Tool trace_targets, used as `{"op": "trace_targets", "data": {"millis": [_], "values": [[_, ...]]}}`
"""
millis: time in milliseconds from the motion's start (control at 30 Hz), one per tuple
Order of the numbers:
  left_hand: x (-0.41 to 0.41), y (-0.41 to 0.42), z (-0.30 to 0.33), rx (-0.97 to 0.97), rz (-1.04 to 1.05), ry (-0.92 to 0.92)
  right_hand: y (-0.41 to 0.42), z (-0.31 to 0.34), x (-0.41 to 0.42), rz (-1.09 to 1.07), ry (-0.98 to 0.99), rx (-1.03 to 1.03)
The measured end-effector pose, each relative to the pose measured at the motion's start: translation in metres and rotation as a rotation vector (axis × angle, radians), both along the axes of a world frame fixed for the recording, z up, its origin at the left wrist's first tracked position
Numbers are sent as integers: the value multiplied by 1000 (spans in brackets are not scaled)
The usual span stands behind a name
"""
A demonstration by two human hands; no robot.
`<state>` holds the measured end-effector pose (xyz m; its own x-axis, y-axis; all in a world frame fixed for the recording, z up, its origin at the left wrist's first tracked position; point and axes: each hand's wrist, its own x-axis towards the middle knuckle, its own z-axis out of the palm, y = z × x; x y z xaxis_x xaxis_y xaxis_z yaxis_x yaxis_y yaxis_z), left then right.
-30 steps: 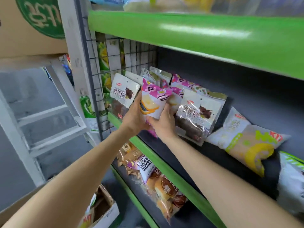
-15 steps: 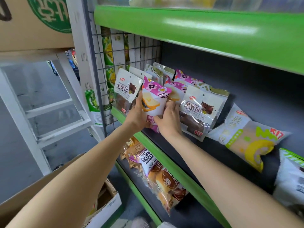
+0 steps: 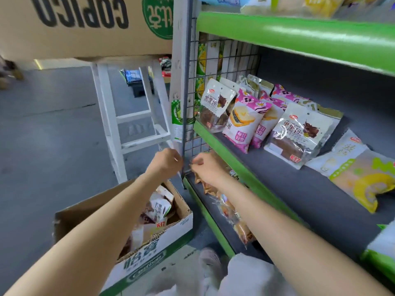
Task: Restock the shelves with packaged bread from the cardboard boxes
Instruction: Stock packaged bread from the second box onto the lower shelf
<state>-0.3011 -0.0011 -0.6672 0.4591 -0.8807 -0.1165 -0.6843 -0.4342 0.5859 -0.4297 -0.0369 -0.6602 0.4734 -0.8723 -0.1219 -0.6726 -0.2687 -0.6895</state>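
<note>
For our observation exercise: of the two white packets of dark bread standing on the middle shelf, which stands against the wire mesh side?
The left white packet of dark bread, beside the mesh; the other white packet stands right of the pink flowered packets.

Both bare forearms reached forward and slightly inward. The left hand [image 3: 165,160] and right hand [image 3: 206,167] hung close together but apart, each loosely curled with fingers bent downward. Neither hand visibly held anything.

"COPICO" runs upside down on the cardboard box [image 3: 81,24] at eleven o'clock; "K17" marks the brown bread pack [image 3: 299,135] at three o'clock.
</note>
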Motion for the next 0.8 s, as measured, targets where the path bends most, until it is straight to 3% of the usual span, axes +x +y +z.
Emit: {"op": "trace_targets", "data": {"millis": [267,433,800], "values": [[98,55,-100,188,148,-46,28,-99,92,223,170,172],[142,65,-178,410,124,-1,25,-169,143,326,341,228],[196,76,-338,655,45,88,-14,-313,203,717,786,343]]}}
